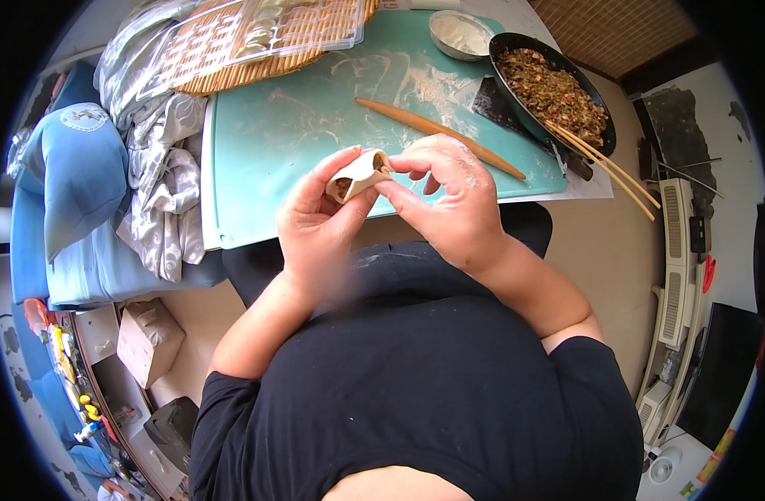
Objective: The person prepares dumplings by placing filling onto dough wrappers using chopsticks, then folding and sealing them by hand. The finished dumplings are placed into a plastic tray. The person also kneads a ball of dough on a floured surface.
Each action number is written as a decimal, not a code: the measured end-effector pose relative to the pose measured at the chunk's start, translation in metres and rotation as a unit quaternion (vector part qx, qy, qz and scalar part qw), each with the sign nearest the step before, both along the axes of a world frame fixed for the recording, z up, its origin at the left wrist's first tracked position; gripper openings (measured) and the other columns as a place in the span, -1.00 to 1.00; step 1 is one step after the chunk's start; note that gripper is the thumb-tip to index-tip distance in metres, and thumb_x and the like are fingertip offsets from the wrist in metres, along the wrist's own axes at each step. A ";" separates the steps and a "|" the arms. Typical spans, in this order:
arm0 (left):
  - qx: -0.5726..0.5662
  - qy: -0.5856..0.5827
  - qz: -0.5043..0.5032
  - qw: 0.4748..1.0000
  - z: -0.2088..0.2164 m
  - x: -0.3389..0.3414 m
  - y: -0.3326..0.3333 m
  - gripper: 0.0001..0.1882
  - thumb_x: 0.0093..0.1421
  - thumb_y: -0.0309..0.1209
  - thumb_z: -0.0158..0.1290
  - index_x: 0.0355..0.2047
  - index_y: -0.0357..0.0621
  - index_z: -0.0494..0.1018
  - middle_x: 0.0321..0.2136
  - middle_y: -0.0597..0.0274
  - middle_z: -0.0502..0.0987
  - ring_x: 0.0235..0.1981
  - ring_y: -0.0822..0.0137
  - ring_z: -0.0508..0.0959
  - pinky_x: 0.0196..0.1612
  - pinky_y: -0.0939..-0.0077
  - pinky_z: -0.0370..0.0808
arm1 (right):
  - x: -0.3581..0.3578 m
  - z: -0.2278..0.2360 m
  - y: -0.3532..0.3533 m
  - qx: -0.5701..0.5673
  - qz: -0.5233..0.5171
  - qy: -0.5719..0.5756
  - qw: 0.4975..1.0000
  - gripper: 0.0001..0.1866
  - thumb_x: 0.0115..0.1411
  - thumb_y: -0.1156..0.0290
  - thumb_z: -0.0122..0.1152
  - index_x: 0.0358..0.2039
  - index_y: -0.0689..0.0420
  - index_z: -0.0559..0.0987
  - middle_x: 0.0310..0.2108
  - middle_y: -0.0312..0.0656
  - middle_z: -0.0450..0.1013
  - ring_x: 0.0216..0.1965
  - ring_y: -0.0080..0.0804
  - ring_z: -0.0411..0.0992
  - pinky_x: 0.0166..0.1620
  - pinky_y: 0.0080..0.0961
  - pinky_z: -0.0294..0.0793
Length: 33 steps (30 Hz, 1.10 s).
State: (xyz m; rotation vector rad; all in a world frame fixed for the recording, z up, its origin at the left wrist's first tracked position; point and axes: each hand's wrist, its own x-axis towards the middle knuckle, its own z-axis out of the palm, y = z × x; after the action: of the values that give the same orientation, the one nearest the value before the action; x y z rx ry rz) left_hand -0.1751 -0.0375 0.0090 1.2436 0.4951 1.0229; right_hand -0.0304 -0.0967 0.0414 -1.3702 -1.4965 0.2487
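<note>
Between my two hands, just over the near edge of the green mat (pixel 291 192), is a dumpling (pixel 362 177). Its pale wrapper is folded over with the middle edges together, and brown filling shows at both open ends. My left hand (pixel 320 204) grips its left side between thumb and fingers. At the right end, the thumb and forefinger of my right hand (pixel 445 188) pinch the dough; those fingers are dusted with flour. Beyond the hands a tapered wooden rolling pin (pixel 437 136) lies slantwise on the floury mat.
At the right, a black pan (pixel 501 63) holds chopped filling (pixel 549 93), with chopsticks (pixel 612 171) resting across its rim. A bowl of flour (pixel 460 35) stands behind it. Far left, a clear tray (pixel 303 33) lies on a woven tray (pixel 211 63), beside bunched grey cloth (pixel 161 159).
</note>
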 end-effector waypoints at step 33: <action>-0.096 0.007 -0.045 0.994 0.005 0.003 -0.002 -0.60 0.07 -0.66 0.06 -0.03 -0.35 0.35 -0.23 0.19 0.50 -0.23 0.48 0.49 -0.15 0.63 0.45 | 0.011 -0.013 0.011 0.168 -0.049 -0.311 0.934 -0.75 -0.06 0.43 0.21 -0.31 0.18 0.57 -0.13 -0.20 0.47 -0.17 -0.29 0.41 -0.14 -0.29 0.34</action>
State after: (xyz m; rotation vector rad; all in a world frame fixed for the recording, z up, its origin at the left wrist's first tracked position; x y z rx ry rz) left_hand -0.1719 -0.0399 0.0141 1.0927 0.5316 0.8692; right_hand -0.0190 -0.0855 0.0287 -1.2926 -1.8648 -0.5364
